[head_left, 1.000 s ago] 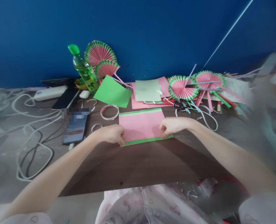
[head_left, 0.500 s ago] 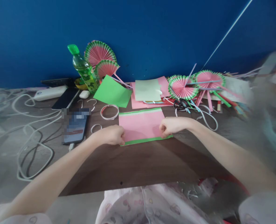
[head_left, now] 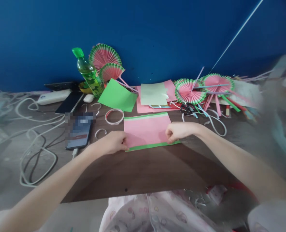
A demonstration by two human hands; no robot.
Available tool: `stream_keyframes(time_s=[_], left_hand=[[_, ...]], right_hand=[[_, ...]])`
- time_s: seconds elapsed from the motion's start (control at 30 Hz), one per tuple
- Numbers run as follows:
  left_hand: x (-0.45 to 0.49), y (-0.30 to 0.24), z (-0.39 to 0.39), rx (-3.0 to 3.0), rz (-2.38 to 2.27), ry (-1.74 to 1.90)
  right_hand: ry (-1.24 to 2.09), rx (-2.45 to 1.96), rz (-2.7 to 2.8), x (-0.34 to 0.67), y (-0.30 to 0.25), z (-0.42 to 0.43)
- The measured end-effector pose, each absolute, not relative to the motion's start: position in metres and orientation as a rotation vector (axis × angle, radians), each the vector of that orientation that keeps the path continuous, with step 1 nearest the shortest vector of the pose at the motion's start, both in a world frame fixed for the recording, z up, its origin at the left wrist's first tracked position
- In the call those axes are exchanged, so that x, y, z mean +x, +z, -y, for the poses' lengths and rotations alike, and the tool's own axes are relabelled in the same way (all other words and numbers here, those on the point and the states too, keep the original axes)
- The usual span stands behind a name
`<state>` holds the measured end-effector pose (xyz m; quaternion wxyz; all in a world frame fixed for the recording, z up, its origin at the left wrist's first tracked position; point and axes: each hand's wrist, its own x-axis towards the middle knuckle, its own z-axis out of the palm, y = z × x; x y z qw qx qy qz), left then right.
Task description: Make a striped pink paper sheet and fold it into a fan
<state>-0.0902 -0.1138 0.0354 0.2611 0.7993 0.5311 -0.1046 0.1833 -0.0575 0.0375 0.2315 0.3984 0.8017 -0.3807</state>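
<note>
A pink sheet of paper point(head_left: 146, 131) lies on the dark table in front of me, with green along its near and far edges and a pale strip beside the far green one. At its near left corner, my left hand point(head_left: 115, 141) is closed with fingertips pinched on the edge. My right hand point(head_left: 178, 131) is curled, thumb against fingers, on the near right corner. Just beyond the left hand lie a roll of tape point(head_left: 114, 116) and a smaller white ring point(head_left: 100, 133).
Behind stand a green bottle point(head_left: 90, 75), folded paper fans point(head_left: 105, 58), a green sheet point(head_left: 117, 95) and a pale sheet point(head_left: 154, 94). Black-handled scissors point(head_left: 187, 109) lie near round fans point(head_left: 190, 91) at right. A phone point(head_left: 79, 133) and white cables point(head_left: 40, 148) occupy the left.
My left hand has shifted slightly and its fingers now pinch nearer the paper's corner. The right hand and the paper look almost unmoved; the whole view has shifted a little.
</note>
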Motion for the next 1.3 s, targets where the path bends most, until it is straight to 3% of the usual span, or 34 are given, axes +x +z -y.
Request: stream_keyframes(time_s=[0.17,0.3,0.73,1.03,1.3], left_hand=[[-0.100,0.024,0.133,2.505,-1.194,0.033],[-0.105,0.018,0.141,2.630,-1.006,0.028],[-0.108,0.012,0.149,2.836,-0.994,0.000],[-0.078,0.007,0.156,2.901,-0.949,0.263],[-0.066,-0.004,0.153,2.786,-0.819,-0.045]], right_hand=[[-1.050,1.095,-2.204,0.184,0.038,0.058],[-1.046,1.105,-2.193,0.184,0.040,0.059],[-1.100,1.114,-2.154,0.183,0.036,0.053],[-1.106,1.136,-2.165,0.183,0.034,0.055],[-1.196,1.136,-2.130,0.186,0.035,0.053]])
